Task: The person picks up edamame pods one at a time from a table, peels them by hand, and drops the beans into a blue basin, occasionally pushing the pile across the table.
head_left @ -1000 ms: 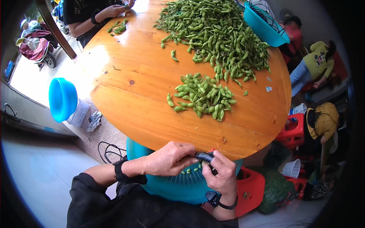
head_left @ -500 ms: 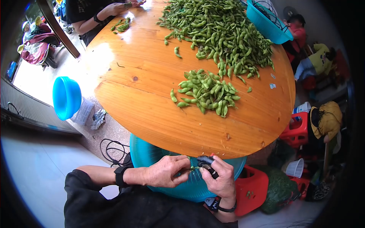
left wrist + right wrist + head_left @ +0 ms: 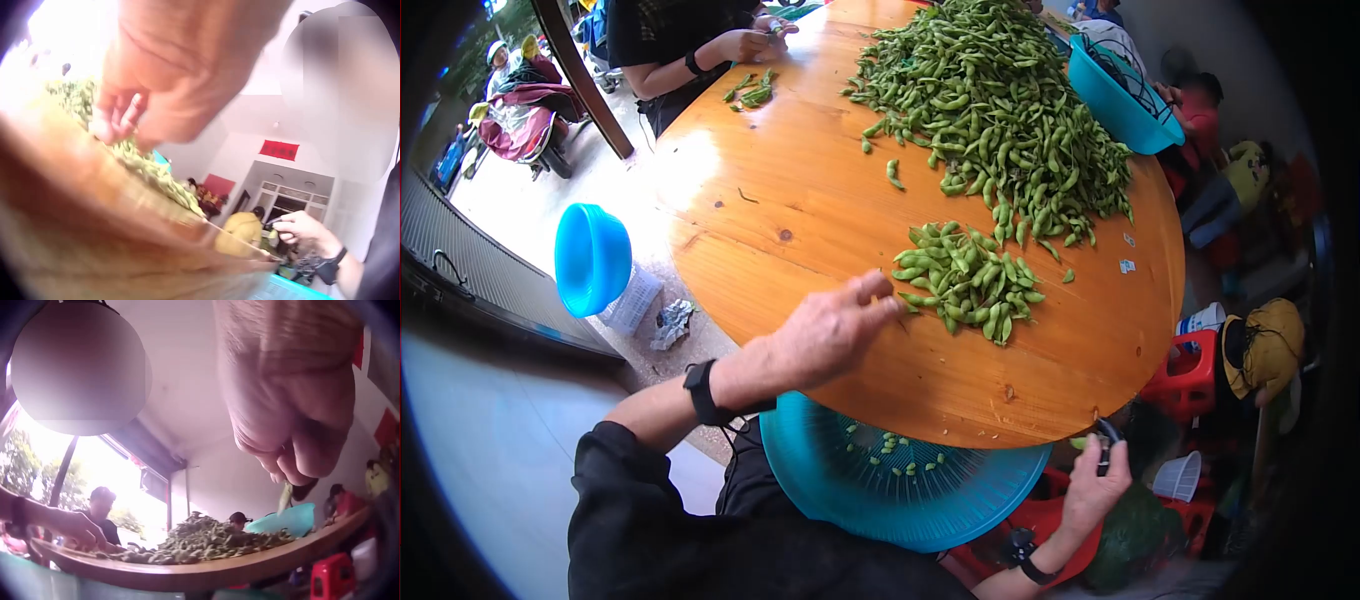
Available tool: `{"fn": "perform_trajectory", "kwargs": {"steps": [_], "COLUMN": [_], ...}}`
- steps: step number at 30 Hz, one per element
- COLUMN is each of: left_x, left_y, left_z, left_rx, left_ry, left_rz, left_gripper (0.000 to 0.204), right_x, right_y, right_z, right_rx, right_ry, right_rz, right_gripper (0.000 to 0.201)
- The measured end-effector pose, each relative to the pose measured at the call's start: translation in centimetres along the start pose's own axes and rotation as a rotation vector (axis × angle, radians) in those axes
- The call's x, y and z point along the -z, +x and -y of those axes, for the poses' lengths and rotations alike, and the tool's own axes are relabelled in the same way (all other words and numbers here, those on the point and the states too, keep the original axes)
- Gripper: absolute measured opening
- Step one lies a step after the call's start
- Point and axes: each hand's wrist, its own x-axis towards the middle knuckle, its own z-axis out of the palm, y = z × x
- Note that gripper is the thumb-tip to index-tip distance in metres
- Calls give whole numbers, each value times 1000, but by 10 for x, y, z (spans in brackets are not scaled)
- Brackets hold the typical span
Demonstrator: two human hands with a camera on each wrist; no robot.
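Note:
My left hand (image 3: 835,335) reaches over the wooden table (image 3: 1040,400), its fingertips at the left edge of a small pile of green bean pods (image 3: 975,285). Past the table's near right edge, my right hand (image 3: 1095,485) pinches a green bean pod (image 3: 285,499). A glossy black piece (image 3: 1108,435) sits at that hand's fingertips; I cannot tell whether it is worn or held. Below the table edge, a round teal basin (image 3: 805,500) has several shelled beans (image 3: 890,445) scattered on its ribbed bottom.
A large heap of pods (image 3: 1000,120) covers the far side, beside a teal tub (image 3: 1115,95) with dark cords. Across the table a person's hands (image 3: 750,45) work near a few pods (image 3: 750,90). Blue basins (image 3: 592,260) stand left; red stools (image 3: 1185,375) stand right.
The hands have come apart from over the basin. My left hand moved forward to the small pile; my right moved out to the right with the black piece. More shelled beans show in the basin.

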Motion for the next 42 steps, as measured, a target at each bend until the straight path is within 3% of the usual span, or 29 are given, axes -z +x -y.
{"fn": "perform_trajectory", "kwargs": {"steps": [1,2,5,7,10,13,18,19,25,32,35,37,38,40,42], "left_x": [3,6,8,7,8,11,-20,-28,-42,-54,-62,-55,-52,-53,-56], "left_y": [7,12,21,21,17,2,-23,-26,-31,-35,-36,-39,-40,-33,-38], "left_z": [14,28,41,41,29,-19,-56,-60,-69,-82,-84,-89,-91,-88,-81], "left_rx": [0,4,-1,-14,-15,153,129,110,379,379,8,-41,-92,-4,214], "left_ry": [3,70,158,176,78,-463,-812,-823,-1082,-1036,-614,-503,-392,-607,-858], "left_rz": [-2,0,9,24,-11,83,136,77,137,15,-277,-249,-223,-306,-190], "left_gripper": [29,28,26,25,21,16,15,12,7,5,13,14,15,14,9], "right_x": [8,19,37,25,3,-32,-74,-76,-71,-76,-79,-80,-79,-75,-74], "right_y": [6,8,9,0,-10,-26,-43,-45,-46,-46,-46,-46,-46,-46,-45], "right_z": [-20,-6,-33,3,31,84,108,107,102,99,103,99,98,97,95], "right_rx": [113,120,192,44,-161,-235,-363,-372,-450,-453,-356,-158,-161,-226,-236], "right_ry": [-113,-226,-415,-250,78,412,810,829,894,1016,877,684,684,812,849], "right_rz": [-113,-129,-100,-46,201,415,844,875,819,799,715,729,729,733,699], "right_gripper": [15,21,22,19,21,23,28,30,29,27,23,20,20,18,20]}}
